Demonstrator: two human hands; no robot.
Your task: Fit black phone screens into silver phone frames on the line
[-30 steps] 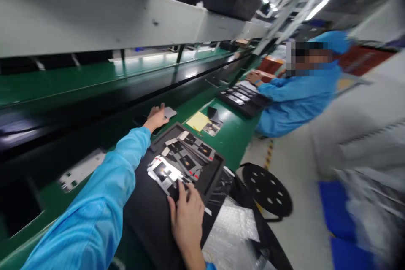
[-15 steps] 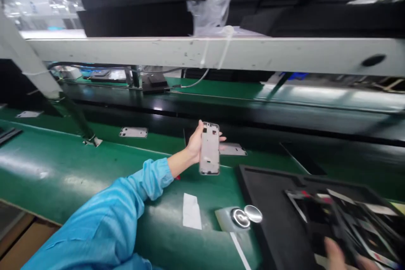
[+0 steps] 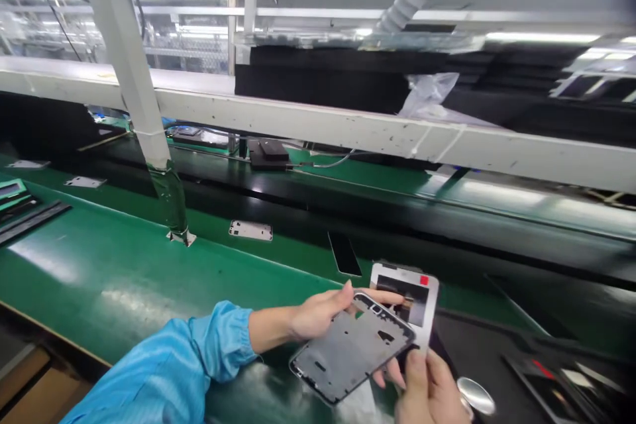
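Note:
My left hand, in a blue sleeve, grips a grey phone frame by its upper edge and holds it flat over the green bench. My right hand comes up from the bottom edge and pinches a white-backed part with a dark window and a red tab. That part stands just behind the frame's far end, touching or nearly touching it. Both hands are closed on what they hold.
A black tray with more parts lies at the lower right, a round metal piece beside my right hand. Another frame and a dark phone-sized panel lie on the conveyor. A white post rises at left; a white rail crosses overhead.
My left hand has brought the frame down from upright to flat and nearer to me. My right hand has lifted a white-backed part from the tray up to the frame.

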